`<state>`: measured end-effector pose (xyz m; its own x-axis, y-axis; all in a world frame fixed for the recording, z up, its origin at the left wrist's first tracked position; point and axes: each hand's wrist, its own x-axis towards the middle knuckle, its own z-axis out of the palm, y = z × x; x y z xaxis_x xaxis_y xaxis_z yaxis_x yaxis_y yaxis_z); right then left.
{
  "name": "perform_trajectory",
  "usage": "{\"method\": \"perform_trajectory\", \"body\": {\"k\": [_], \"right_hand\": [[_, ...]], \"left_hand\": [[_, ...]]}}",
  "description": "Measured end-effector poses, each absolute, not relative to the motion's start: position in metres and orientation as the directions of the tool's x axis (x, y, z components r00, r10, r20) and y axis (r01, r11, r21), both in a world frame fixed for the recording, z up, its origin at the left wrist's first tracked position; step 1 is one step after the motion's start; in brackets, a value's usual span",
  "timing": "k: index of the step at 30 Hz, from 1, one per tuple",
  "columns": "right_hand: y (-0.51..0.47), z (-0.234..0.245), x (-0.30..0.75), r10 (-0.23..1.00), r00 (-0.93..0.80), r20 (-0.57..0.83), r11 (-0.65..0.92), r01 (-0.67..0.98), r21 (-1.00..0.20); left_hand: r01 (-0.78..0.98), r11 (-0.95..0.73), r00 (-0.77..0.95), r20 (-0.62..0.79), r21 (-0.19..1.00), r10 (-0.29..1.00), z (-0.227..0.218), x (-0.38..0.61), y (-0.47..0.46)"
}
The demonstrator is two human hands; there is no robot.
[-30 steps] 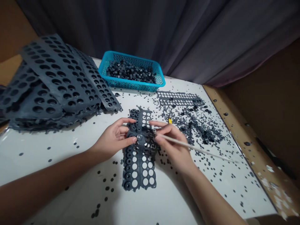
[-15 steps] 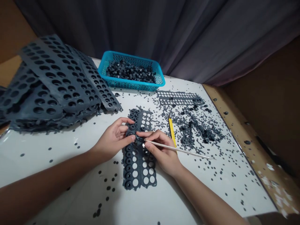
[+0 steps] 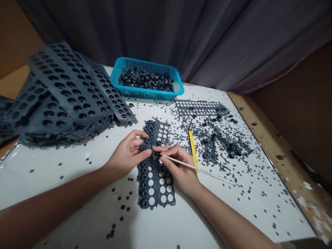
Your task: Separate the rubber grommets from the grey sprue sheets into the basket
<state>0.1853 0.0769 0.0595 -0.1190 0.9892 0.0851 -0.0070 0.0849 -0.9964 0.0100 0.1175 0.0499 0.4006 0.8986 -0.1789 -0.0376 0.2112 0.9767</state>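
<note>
A dark grey rubber sheet with rows of round holes (image 3: pixel 157 173) lies lengthwise in front of me on the white table. Moulded ring-shaped parts fill its left rows, while many holes on the right show white through. My left hand (image 3: pixel 131 148) grips its left edge, thumb and index finger on the rings and the other fingers curled. In my right hand (image 3: pixel 181 167) is a thin pale stick (image 3: pixel 204 172), pinched between thumb and fingers, its long end pointing right. The right fingertips touch the middle of the sheet, close to my left thumb. Whatever lies under them is hidden.
Holed rubber sheets (image 3: pixel 75 86) are piled at the left. A blue basket (image 3: pixel 145 94) of small dark parts stands at the back. To the right are a yellow cutter (image 3: pixel 193 150), another holed sheet (image 3: pixel 202 108) and scattered small black discs (image 3: pixel 215 141). A grey curtain (image 3: pixel 155 31) hangs behind.
The whole view has shifted slightly, so things sit a little further right. The stick's free end has dipped a little. Both hands keep their places on the sheet.
</note>
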Motion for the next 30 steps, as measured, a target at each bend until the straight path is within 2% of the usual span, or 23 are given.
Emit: {"method": "perform_trajectory", "body": {"k": [5, 8, 10, 12, 15, 18, 21, 25, 27, 30], "right_hand": [[0.078, 0.062, 0.184, 0.986, -0.113, 0.124, 0.125, 0.003, -0.992], [0.090, 0.068, 0.200, 0.977, 0.031, 0.210, 0.209, 0.036, -0.977], [0.101, 0.072, 0.223, 0.932, 0.235, 0.277, 0.247, 0.148, -0.958], [0.112, 0.073, 0.248, 0.857, 0.387, 0.340, 0.217, 0.329, -0.919], [0.121, 0.072, 0.276, 0.827, 0.387, 0.408, 0.102, 0.610, -0.786], [0.121, 0.072, 0.276, 0.827, 0.316, 0.466, 0.106, 0.725, -0.680], [0.114, 0.074, 0.253, 0.863, 0.223, 0.453, 0.221, 0.640, -0.736], [0.096, 0.077, 0.216, 0.908, 0.089, 0.410, 0.359, 0.341, -0.869], [0.084, 0.077, 0.201, 0.943, 0.013, 0.333, 0.324, 0.189, -0.927], [0.072, 0.072, 0.186, 0.975, -0.043, 0.218, 0.220, 0.073, -0.973]], "left_hand": [[-0.043, 0.233, 0.439, -0.191, 0.972, 0.878, 0.049, 0.007, 0.119], [-0.046, 0.266, 0.489, -0.211, 0.963, 0.847, 0.050, 0.004, 0.119], [-0.025, 0.273, 0.504, -0.223, 0.962, 0.834, 0.051, 0.003, 0.119], [-0.014, 0.265, 0.505, -0.222, 0.964, 0.834, 0.051, 0.003, 0.118], [-0.064, 0.264, 0.505, -0.197, 0.962, 0.840, 0.051, 0.004, 0.118], [-0.099, 0.267, 0.501, -0.184, 0.959, 0.846, 0.052, 0.005, 0.117], [-0.078, 0.267, 0.492, -0.196, 0.961, 0.848, 0.052, 0.006, 0.116], [-0.082, 0.279, 0.503, -0.202, 0.957, 0.840, 0.052, 0.006, 0.117], [-0.104, 0.287, 0.509, -0.197, 0.952, 0.838, 0.052, 0.006, 0.118], [-0.120, 0.303, 0.485, -0.210, 0.945, 0.849, 0.052, 0.007, 0.119]]}}
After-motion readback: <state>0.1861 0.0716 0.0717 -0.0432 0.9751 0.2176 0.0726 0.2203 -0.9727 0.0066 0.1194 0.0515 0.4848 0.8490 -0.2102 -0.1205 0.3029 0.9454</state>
